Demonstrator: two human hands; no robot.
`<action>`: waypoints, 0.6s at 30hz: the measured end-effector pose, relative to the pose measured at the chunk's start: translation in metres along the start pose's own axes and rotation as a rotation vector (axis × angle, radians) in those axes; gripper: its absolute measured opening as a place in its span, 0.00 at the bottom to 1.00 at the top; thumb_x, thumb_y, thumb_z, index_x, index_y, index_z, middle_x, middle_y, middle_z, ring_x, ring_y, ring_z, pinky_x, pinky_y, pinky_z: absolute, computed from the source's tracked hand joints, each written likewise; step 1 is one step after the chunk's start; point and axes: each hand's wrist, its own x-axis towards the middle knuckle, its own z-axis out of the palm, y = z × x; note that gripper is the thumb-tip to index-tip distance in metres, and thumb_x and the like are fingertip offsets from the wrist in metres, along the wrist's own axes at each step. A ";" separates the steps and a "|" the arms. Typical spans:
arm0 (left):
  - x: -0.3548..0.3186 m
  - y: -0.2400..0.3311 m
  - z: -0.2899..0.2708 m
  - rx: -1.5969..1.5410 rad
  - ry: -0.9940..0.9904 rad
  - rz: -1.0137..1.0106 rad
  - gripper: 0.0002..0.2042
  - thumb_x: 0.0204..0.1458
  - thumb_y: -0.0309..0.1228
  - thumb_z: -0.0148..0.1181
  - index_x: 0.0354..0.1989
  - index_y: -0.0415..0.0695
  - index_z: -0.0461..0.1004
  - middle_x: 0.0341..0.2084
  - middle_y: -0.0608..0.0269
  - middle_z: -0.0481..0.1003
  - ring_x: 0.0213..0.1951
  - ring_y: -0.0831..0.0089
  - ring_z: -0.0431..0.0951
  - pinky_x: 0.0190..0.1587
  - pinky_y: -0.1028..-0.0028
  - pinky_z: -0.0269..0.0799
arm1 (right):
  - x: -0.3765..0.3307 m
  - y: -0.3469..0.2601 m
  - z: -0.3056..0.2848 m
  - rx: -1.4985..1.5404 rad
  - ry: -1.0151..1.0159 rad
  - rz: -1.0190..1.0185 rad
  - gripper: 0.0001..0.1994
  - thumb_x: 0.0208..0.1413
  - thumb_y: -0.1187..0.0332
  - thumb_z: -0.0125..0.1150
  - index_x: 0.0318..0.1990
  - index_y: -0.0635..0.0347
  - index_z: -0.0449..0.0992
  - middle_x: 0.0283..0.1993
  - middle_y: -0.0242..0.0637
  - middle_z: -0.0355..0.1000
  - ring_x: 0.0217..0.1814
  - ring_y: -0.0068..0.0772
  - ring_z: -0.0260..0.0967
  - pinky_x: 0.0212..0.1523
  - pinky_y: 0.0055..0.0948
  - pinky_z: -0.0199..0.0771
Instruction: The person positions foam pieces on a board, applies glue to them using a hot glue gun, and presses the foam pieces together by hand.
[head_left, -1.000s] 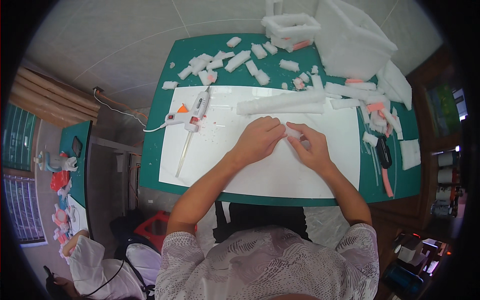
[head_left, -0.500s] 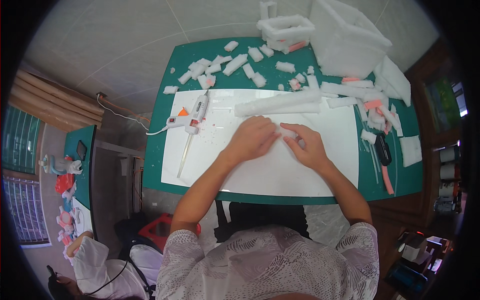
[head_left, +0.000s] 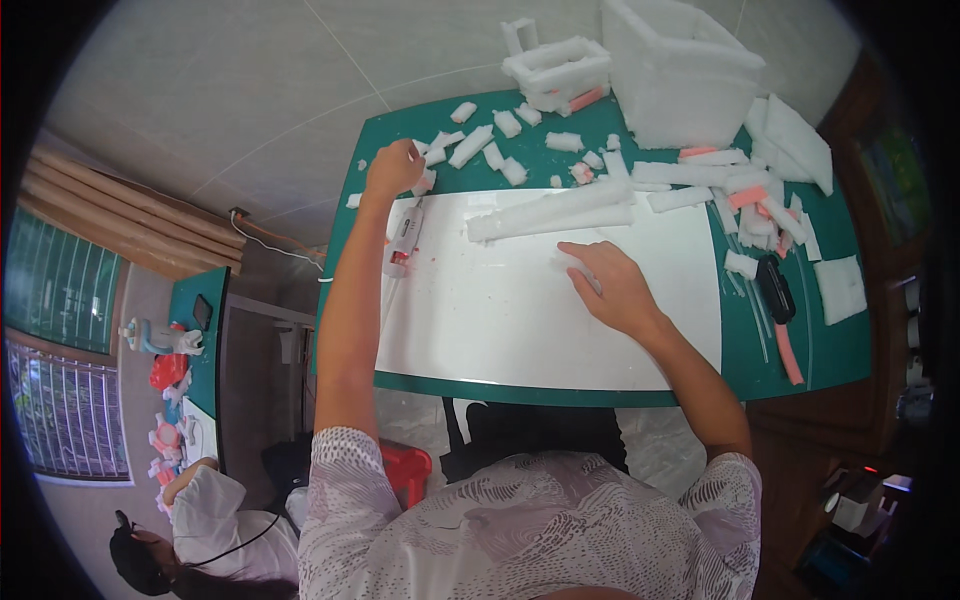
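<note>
Fingers of the right hand (head_left: 612,285) lie spread flat on a small foam piece (head_left: 566,262), pinning it to the white board (head_left: 520,320) at its middle. Left of the board's far corner, the left hand (head_left: 393,168) is curled shut over foam scraps (head_left: 470,145), beyond the glue gun (head_left: 405,235). Beyond the board stands a white foam box (head_left: 680,75); no labels show.

One head-worn fisheye view looks steeply down from above the person's shoulders onto the green mat (head_left: 840,350) and white board (head_left: 540,310), fairly near. Edges bend toward the dark rim; floor and a second table (head_left: 195,330) show at left.
</note>
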 end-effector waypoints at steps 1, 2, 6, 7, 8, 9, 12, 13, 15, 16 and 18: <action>0.007 -0.017 0.007 0.104 -0.037 -0.052 0.12 0.48 0.36 0.64 0.38 0.41 0.81 0.37 0.48 0.83 0.41 0.52 0.84 0.45 0.61 0.78 | 0.001 0.001 0.003 -0.016 0.029 -0.053 0.16 0.58 0.73 0.62 0.54 0.58 0.77 0.37 0.42 0.75 0.42 0.44 0.73 0.43 0.36 0.75; 0.012 -0.015 0.013 0.199 -0.088 -0.086 0.14 0.45 0.36 0.67 0.38 0.42 0.81 0.38 0.47 0.83 0.43 0.51 0.84 0.47 0.61 0.78 | 0.000 0.002 0.000 -0.017 0.040 -0.043 0.16 0.58 0.73 0.62 0.54 0.58 0.77 0.37 0.42 0.75 0.42 0.44 0.73 0.43 0.36 0.75; 0.020 -0.016 0.023 0.243 -0.128 -0.129 0.14 0.42 0.36 0.70 0.36 0.41 0.82 0.34 0.51 0.83 0.40 0.57 0.84 0.46 0.66 0.78 | 0.000 0.007 -0.006 -0.028 0.099 -0.044 0.15 0.57 0.74 0.62 0.53 0.59 0.77 0.39 0.42 0.76 0.42 0.43 0.73 0.44 0.36 0.76; 0.021 -0.013 0.022 0.247 -0.131 -0.119 0.14 0.42 0.36 0.70 0.36 0.41 0.82 0.34 0.51 0.83 0.40 0.57 0.84 0.46 0.66 0.78 | -0.001 0.009 -0.006 -0.027 0.127 -0.061 0.15 0.57 0.74 0.61 0.53 0.59 0.77 0.40 0.42 0.77 0.43 0.43 0.73 0.44 0.36 0.76; 0.022 -0.010 0.021 0.196 -0.163 -0.109 0.14 0.41 0.34 0.71 0.36 0.40 0.82 0.34 0.53 0.83 0.40 0.60 0.84 0.45 0.67 0.78 | -0.002 0.010 -0.007 -0.027 0.135 -0.054 0.15 0.57 0.74 0.61 0.53 0.59 0.77 0.40 0.42 0.77 0.43 0.43 0.73 0.44 0.36 0.76; 0.022 -0.009 0.020 0.146 -0.195 -0.101 0.15 0.41 0.33 0.71 0.37 0.39 0.82 0.34 0.54 0.84 0.40 0.63 0.85 0.44 0.68 0.78 | -0.002 0.011 -0.008 -0.029 0.118 -0.051 0.15 0.57 0.74 0.61 0.53 0.59 0.77 0.40 0.42 0.77 0.43 0.43 0.73 0.44 0.36 0.76; 0.021 -0.009 0.015 -0.059 -0.241 -0.042 0.14 0.41 0.30 0.70 0.38 0.40 0.82 0.33 0.58 0.83 0.39 0.68 0.84 0.41 0.70 0.77 | -0.002 0.011 -0.006 -0.021 0.088 -0.045 0.15 0.57 0.73 0.61 0.53 0.59 0.77 0.40 0.42 0.77 0.43 0.43 0.73 0.44 0.36 0.76; 0.019 -0.006 0.015 -0.057 -0.245 -0.037 0.14 0.41 0.30 0.70 0.38 0.40 0.82 0.33 0.58 0.83 0.39 0.68 0.84 0.41 0.70 0.77 | -0.003 0.011 -0.006 -0.016 0.071 -0.043 0.15 0.57 0.73 0.60 0.53 0.59 0.77 0.40 0.42 0.77 0.43 0.43 0.73 0.44 0.36 0.76; 0.015 -0.001 0.016 -0.069 -0.293 0.030 0.15 0.41 0.27 0.69 0.41 0.42 0.82 0.36 0.59 0.82 0.38 0.68 0.82 0.41 0.71 0.76 | -0.004 0.013 -0.006 -0.021 0.068 -0.034 0.15 0.57 0.73 0.60 0.52 0.59 0.77 0.40 0.42 0.76 0.44 0.43 0.73 0.44 0.37 0.76; 0.015 -0.004 0.015 -0.066 -0.290 0.032 0.15 0.41 0.27 0.69 0.41 0.42 0.82 0.36 0.59 0.82 0.38 0.68 0.82 0.41 0.71 0.76 | -0.003 0.013 -0.006 -0.022 0.061 -0.038 0.15 0.57 0.73 0.60 0.52 0.60 0.77 0.40 0.42 0.76 0.44 0.43 0.73 0.44 0.37 0.76; 0.013 -0.009 0.014 0.031 -0.318 0.076 0.16 0.41 0.25 0.69 0.42 0.44 0.82 0.37 0.59 0.80 0.39 0.67 0.81 0.43 0.71 0.75 | -0.002 0.012 -0.006 -0.024 0.062 -0.034 0.15 0.57 0.73 0.60 0.53 0.60 0.77 0.40 0.42 0.76 0.44 0.43 0.73 0.45 0.37 0.76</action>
